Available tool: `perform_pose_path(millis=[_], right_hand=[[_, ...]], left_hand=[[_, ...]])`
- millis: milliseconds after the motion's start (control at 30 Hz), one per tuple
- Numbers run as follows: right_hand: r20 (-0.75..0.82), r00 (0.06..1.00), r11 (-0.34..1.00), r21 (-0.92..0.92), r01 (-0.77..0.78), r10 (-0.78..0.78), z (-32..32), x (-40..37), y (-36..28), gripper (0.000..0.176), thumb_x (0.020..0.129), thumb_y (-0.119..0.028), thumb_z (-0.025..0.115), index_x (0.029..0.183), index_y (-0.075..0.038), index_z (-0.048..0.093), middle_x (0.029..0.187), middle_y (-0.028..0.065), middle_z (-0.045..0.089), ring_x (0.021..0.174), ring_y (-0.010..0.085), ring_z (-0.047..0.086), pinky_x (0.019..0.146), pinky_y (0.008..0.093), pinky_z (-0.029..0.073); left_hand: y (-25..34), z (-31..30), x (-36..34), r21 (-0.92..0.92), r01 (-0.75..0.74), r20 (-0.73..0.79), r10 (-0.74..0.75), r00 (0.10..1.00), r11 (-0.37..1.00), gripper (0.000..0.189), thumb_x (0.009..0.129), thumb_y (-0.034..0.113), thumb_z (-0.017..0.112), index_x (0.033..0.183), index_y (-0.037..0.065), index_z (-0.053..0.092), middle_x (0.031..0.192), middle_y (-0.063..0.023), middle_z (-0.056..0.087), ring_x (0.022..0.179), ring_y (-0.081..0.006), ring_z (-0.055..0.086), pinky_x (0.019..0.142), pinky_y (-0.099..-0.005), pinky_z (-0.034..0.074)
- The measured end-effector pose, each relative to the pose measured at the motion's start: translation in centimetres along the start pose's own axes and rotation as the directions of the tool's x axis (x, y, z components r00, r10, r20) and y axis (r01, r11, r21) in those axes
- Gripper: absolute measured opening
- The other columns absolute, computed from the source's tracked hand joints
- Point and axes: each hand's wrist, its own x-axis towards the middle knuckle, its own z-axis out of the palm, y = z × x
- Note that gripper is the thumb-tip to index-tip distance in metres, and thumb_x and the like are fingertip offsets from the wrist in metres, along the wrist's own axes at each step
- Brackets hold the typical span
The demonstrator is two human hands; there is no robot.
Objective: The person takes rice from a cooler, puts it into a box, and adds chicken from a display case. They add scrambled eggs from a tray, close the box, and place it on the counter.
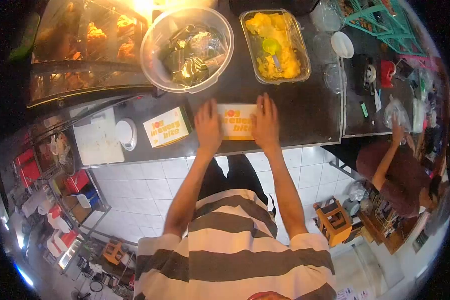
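Note:
A white and yellow printed box (237, 131) lies flat on the dark counter (305, 112) in front of me. My left hand (208, 125) rests on its left side and my right hand (266, 121) on its right side, fingers stretched forward. A second box (167, 127) with the same print sits to the left of my left hand. Beyond my hands are a round clear tub (150, 65) holding dark, shiny packets and a clear rectangular container of yellow food (269, 30) with a light green scoop (271, 46).
On the left are a white cutting board (97, 137), a small white round device (126, 134) and a lit display case (85, 67) with fried food. At the right, another person (397, 170) reaches toward a plastic bag. A wooden stool (333, 221) stands on the floor.

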Motion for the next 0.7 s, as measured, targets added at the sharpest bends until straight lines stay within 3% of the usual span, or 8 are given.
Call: perform_pose_path(millis=[33, 100, 167, 233, 267, 367, 467, 700], right_hand=[[0.006, 1.0, 1.0, 0.0, -0.001, 0.001, 0.9, 0.0, 0.5, 0.047, 0.09, -0.022, 0.055, 0.13, 0.0, 0.048, 0.14, 0.0229, 0.038, 0.124, 0.0411, 0.042, 0.1, 0.0484, 0.039], [0.215, 0.94, 0.963, 0.021, 0.268, -0.266, 3.1, -0.6, 1.4, 0.061, 0.091, -0.022, 0.052, 0.144, -0.004, 0.029, 0.153, 0.0173, 0.019, 0.139, 0.0409, 0.021, 0.11, 0.0506, 0.028], [0.248, 0.918, 0.945, -0.029, 0.326, -0.309, 2.4, 0.8, 2.6, 0.062, 0.088, -0.032, 0.057, 0.141, -0.007, 0.037, 0.151, 0.0185, 0.023, 0.139, 0.0424, 0.019, 0.11, 0.0515, 0.027], [0.348, 0.829, 0.898, 0.215, 0.384, -0.438, 0.2, 0.4, 3.4, 0.072, 0.079, -0.042, 0.067, 0.139, -0.013, 0.042, 0.15, 0.0197, 0.024, 0.138, 0.0436, 0.021, 0.11, 0.052, 0.027], [0.338, 0.802, 0.87, 0.238, 0.433, -0.492, -0.4, 0.6, 3.7, 0.081, 0.067, -0.046, 0.075, 0.137, -0.016, 0.046, 0.149, 0.0218, 0.026, 0.136, 0.0442, 0.025, 0.11, 0.0506, 0.028], [0.369, 0.742, 0.828, 0.234, 0.509, -0.56, -0.4, 0.8, 4.5, 0.081, 0.063, -0.038, 0.076, 0.135, -0.014, 0.048, 0.145, 0.0255, 0.03, 0.133, 0.0468, 0.029, 0.109, 0.0465, 0.032], [0.391, 0.751, 0.846, 0.285, 0.452, -0.532, -0.7, 1.0, 4.0, 0.079, 0.06, -0.03, 0.076, 0.133, -0.016, 0.05, 0.143, 0.0264, 0.032, 0.129, 0.047, 0.034, 0.106, 0.0461, 0.037], [0.206, 0.83, 0.83, 0.357, 0.429, -0.518, 1.4, -2.9, 4.8, 0.066, 0.064, -0.017, 0.072, 0.127, -0.021, 0.056, 0.145, 0.0274, 0.03, 0.133, 0.0485, 0.029, 0.107, 0.0451, 0.036]], left_hand=[[-0.4, 0.7, 0.2, -0.001, 0.004, 0.005, -0.004, 1.0, 1.0, 0.052, 0.093, 0.027, 0.046, 0.136, -0.001, 0.041, 0.137, -0.0249, 0.041, 0.125, -0.0422, 0.04, 0.103, -0.0543, 0.029], [-1.7, 1.9, -0.1, 0.102, -0.342, 0.267, 0.306, 0.914, 0.934, 0.061, 0.092, 0.03, 0.047, 0.143, 0.001, 0.029, 0.15, -0.0179, 0.026, 0.139, -0.0357, 0.023, 0.11, -0.0574, 0.018], [-2.9, 0.5, 1.8, 0.14, -0.415, 0.324, 0.355, 0.877, 0.899, 0.074, 0.088, 0.042, 0.051, 0.143, -0.001, 0.027, 0.153, -0.0185, 0.018, 0.142, -0.0339, 0.016, 0.113, -0.0574, 0.012], [-3.7, -1.6, 1.9, -0.103, -0.512, 0.415, 0.504, 0.757, 0.853, 0.091, 0.079, 0.056, 0.058, 0.143, -0.001, 0.027, 0.154, -0.0185, 0.016, 0.142, -0.0338, 0.016, 0.113, -0.0572, 0.012], [-4.4, -1.9, 2.3, -0.114, -0.564, 0.439, 0.551, 0.71, 0.818, 0.103, 0.068, 0.056, 0.069, 0.144, 0.0, 0.026, 0.153, -0.0191, 0.017, 0.141, -0.0348, 0.019, 0.113, -0.0545, 0.016], [-4.6, -2.2, 3.2, -0.181, -0.538, 0.545, 0.539, 0.642, 0.824, 0.102, 0.066, 0.046, 0.074, 0.143, -0.001, 0.028, 0.151, -0.0202, 0.022, 0.137, -0.0377, 0.026, 0.112, -0.0502, 0.024], [-4.5, -2.2, 3.0, -0.25, -0.508, 0.445, 0.564, 0.695, 0.824, 0.099, 0.062, 0.032, 0.079, 0.143, 0.004, 0.031, 0.148, -0.0209, 0.028, 0.133, -0.0402, 0.031, 0.109, -0.0475, 0.031], [-5.3, -1.2, 1.2, -0.475, -0.369, 0.35, 0.556, 0.754, 0.799, 0.086, 0.064, 0.028, 0.076, 0.142, 0.019, 0.04, 0.148, -0.0236, 0.028, 0.136, -0.0441, 0.026, 0.113, -0.049, 0.024]])
